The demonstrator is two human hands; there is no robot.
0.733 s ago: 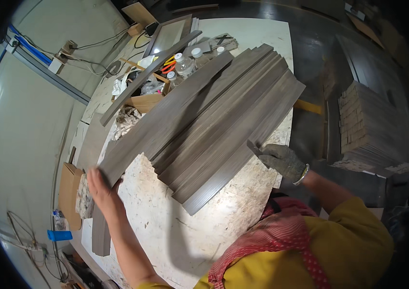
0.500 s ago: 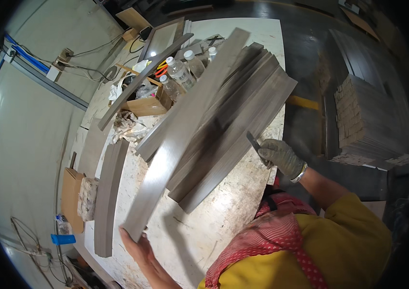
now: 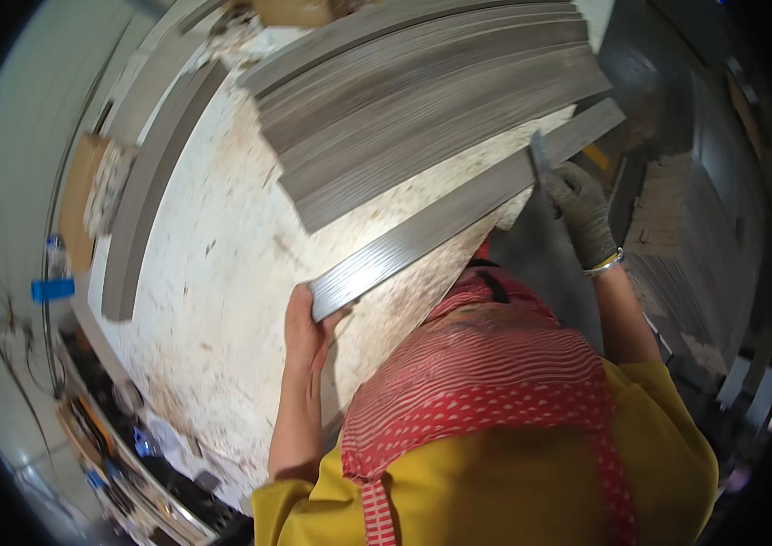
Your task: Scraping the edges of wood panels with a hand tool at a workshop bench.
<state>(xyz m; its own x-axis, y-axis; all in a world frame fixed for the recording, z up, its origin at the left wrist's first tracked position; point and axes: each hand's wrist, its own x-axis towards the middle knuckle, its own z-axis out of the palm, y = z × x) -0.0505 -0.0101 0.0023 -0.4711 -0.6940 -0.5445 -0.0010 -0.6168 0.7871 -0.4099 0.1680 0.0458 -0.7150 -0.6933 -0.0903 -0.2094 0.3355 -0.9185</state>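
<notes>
My bare left hand point(image 3: 306, 329) grips the near left end of a long grey-brown plank point(image 3: 440, 224), thumb up along its end. The plank slants up to the right, over the table's near edge. On its right part, my gloved right hand point(image 3: 583, 214) holds a thin, flat, dark blade-like tool point(image 3: 540, 162) close against the plank's edge; whether it touches is hard to tell. Just beyond lies a row of similar planks point(image 3: 431, 109), side by side and overlapping.
Two narrow planks point(image 3: 163, 187) lie at the left of the stained white table point(image 3: 213, 264). Beside them is a cardboard box point(image 3: 82, 196) with a pale bundle. A tall plank stack point(image 3: 663, 214) stands right of the table. Tools fill a shelf point(image 3: 99, 446) at lower left.
The held plank has come down from across the other planks to the table's near edge. My right hand with the tool is now at its right part. The view has shifted.
</notes>
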